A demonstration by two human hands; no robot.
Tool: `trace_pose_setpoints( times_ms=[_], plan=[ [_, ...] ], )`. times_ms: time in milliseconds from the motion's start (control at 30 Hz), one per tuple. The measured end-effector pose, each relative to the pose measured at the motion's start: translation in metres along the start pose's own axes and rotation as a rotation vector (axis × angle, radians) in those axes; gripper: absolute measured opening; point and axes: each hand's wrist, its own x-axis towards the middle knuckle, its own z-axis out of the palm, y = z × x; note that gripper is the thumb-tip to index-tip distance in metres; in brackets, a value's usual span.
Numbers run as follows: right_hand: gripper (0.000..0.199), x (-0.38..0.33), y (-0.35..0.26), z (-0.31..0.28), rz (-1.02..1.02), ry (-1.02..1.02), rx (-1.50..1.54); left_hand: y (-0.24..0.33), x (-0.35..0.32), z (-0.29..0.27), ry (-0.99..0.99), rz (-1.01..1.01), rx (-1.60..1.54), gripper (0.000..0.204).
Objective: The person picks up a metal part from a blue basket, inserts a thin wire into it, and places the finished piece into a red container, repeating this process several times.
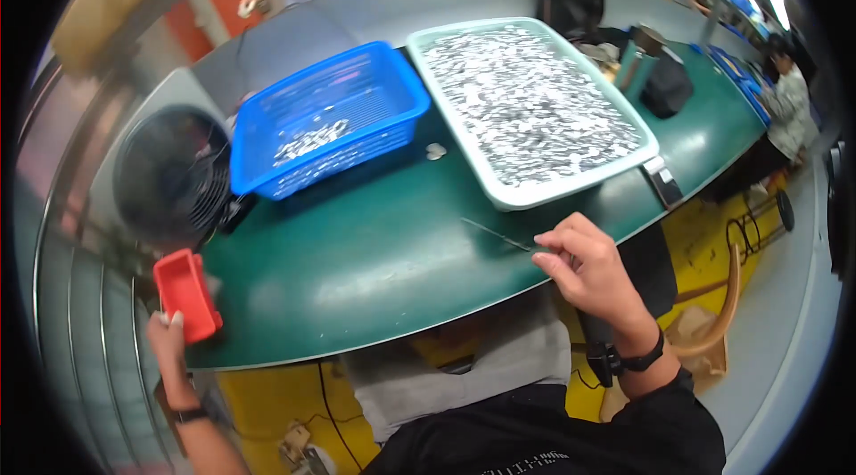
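My left hand [167,337] grips the near end of a small red plastic bin [185,292] at the table's left edge, thumb over the rim. My right hand [584,266] is raised near the table's front edge, its fingers pinched on a thin metal rod-like tool [496,234]. The tool points left, and its exact kind is too fine to make out. Beyond the right hand stands a pale green tray [499,191] filled with many small, shiny silvery pieces [530,105]. Left of the tray, a blue slotted basket [334,156] holds a small heap of similar pieces [310,141].
A fan [169,167] stands left of the basket on the green table [374,270]. A small pale object [435,151] lies between basket and tray. A dark phone-like device [662,183], a bottle [635,65] and a black bag [667,85] are at right. Other people work beyond.
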Motion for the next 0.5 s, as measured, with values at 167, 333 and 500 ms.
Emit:
trace_pose_setpoints(
  times_ms=[167, 333, 500],
  plan=[
    [0.017, 0.028, 0.018, -0.097, -0.101, 0.113, -0.09, 0.154, -0.078, 0.009, -0.076, 0.069, -0.36, 0.007],
    [0.032, 0.081, 0.059, -0.16, -0.142, 0.18, -0.3, 0.338, -0.134, 0.025, -0.445, 0.231, -0.655, 0.006],
    [0.062, 0.108, 0.08, -0.191, -0.037, -0.066, -0.551, 0.493, -0.151, 0.029, -0.805, 0.234, -0.586, 0.034]
  ],
)
